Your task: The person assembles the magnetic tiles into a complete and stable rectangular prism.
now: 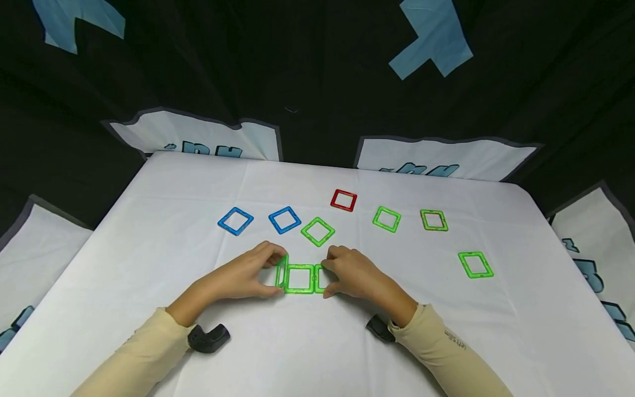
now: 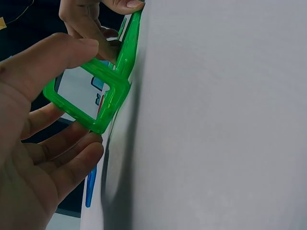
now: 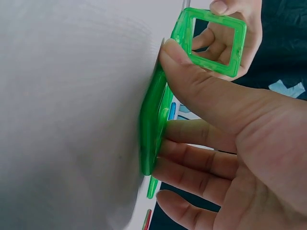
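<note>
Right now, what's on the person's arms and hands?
Both hands, left hand and right hand, are bare, no gloves. Long beige sleeves reach the wrists; the right sleeve carries small dark lettering. A black wrist camera sits under each wrist.

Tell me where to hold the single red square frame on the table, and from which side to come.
Pinch one bar of the red square frame from above, one fingertip inside its open middle and the thumb outside. It lies flat and apart from its neighbours, so probably any bar is free.
</note>
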Available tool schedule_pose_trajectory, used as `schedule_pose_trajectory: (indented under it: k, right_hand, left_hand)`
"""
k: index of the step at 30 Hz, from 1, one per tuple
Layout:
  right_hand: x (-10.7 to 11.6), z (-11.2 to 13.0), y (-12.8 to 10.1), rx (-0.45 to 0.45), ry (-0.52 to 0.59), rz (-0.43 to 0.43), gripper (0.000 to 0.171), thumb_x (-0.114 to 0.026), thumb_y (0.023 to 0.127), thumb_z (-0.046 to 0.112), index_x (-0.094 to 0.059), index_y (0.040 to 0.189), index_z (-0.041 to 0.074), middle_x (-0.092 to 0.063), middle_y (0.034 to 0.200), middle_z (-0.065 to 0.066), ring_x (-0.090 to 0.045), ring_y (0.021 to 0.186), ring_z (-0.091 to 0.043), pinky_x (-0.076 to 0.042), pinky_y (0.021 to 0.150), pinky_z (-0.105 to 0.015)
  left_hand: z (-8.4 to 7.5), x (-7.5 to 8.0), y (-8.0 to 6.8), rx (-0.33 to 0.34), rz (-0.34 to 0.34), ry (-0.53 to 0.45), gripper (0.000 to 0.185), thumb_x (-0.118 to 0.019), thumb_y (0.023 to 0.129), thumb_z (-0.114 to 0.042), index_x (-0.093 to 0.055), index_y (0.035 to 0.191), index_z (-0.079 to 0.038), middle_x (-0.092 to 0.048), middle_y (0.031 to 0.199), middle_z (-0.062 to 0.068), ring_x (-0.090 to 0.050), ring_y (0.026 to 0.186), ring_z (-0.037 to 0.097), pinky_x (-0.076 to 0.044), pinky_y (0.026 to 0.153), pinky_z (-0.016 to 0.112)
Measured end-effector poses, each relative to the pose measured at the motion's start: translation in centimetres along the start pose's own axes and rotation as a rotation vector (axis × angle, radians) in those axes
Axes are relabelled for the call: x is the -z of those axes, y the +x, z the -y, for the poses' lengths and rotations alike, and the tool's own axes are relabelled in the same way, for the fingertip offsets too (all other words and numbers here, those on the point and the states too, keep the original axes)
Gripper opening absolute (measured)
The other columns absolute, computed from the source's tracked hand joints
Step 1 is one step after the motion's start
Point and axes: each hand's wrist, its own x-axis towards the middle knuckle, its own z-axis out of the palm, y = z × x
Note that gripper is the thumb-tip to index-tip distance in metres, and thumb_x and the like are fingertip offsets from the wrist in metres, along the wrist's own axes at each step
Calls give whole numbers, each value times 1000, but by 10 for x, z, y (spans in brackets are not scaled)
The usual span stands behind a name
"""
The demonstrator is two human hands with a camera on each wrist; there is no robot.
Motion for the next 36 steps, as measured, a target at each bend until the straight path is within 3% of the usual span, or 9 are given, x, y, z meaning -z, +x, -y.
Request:
schedule_pose_trajectory:
  k: [8,17,27,32,36]
  right_hand:
    - [1,1,1,-9,15,14,60,-78,65,42,-66,109,3,-56,96,-4,-54,88,-17,-48,76,-29]
    - [2,1,1,-5,32,21,59,-78,65,41,-66,109,3,-56,96,-4,-54,88,-18,-48,77,-29]
    - [3,4,4,-31,59,27,60,-78,65,39,-65,111,2,-56,98,-4,-53,90,-18,-48,78,-31]
    - [5,0,3,-43,98,58,62,-77,65,42,-64,112,3,-55,99,-3,-52,87,-16,-48,75,-29]
    - [15,-7,9,-44,184,140,55,-73,72,39,-64,114,5,-59,100,-2,-55,89,-14,-49,80,-29]
  left_hand:
    - [3,-4,4,-3,10,-65,59,-76,74,-26,-44,119,-5,-51,111,5,-55,100,16,-49,89,31]
    - [5,-4,2,42,31,-139,60,-76,74,-26,-43,119,-5,-52,112,6,-55,104,18,-48,92,30]
    - [12,-6,-5,10,-22,-205,60,-75,75,-23,-41,121,-4,-52,117,8,-53,109,19,-47,94,29]
    - [12,-9,-5,23,-23,-225,62,-75,75,-23,-40,123,-5,-51,118,7,-52,111,18,-46,95,27]
    - [12,-11,-4,26,-15,-240,62,-75,75,-23,-40,123,-5,-51,119,7,-51,111,17,-45,95,27]
